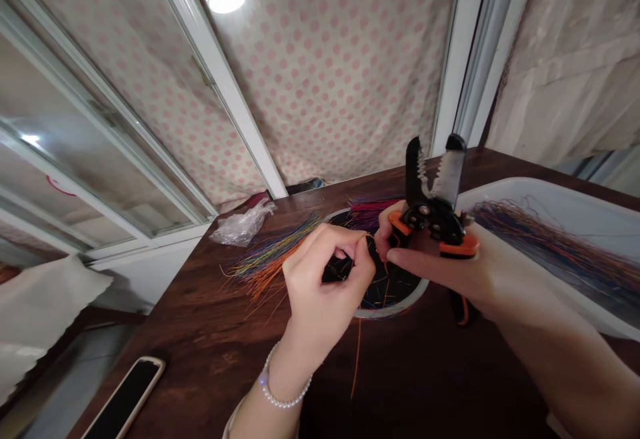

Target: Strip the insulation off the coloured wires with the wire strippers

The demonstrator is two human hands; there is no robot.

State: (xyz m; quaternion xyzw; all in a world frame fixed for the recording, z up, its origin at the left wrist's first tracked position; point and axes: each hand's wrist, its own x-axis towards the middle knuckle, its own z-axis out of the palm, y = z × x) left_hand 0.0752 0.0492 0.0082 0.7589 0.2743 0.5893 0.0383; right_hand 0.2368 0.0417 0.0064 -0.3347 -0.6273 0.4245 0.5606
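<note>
My left hand (320, 299), with a beaded bracelet at the wrist, is closed in a pinch on a thin orange wire (369, 234). My right hand (465, 279) grips a pair of wire strippers (434, 216) with orange and black handles. Their toothed jaws point up and stand apart, with nothing between them. My two hands are close together, above a round container (395, 309) with a pale rim and dark inside, where short wire pieces lie. Another length of orange wire (357, 359) hangs below the rim; its upper end is hidden.
Bundles of multicoloured wires (273, 259) and magenta wires (373, 212) lie around the container. At the right, a white tub (560, 189) holds more wires (565, 239). A crumpled clear plastic bag (243, 224) and a phone (125, 399) rest on the dark wooden table (210, 332).
</note>
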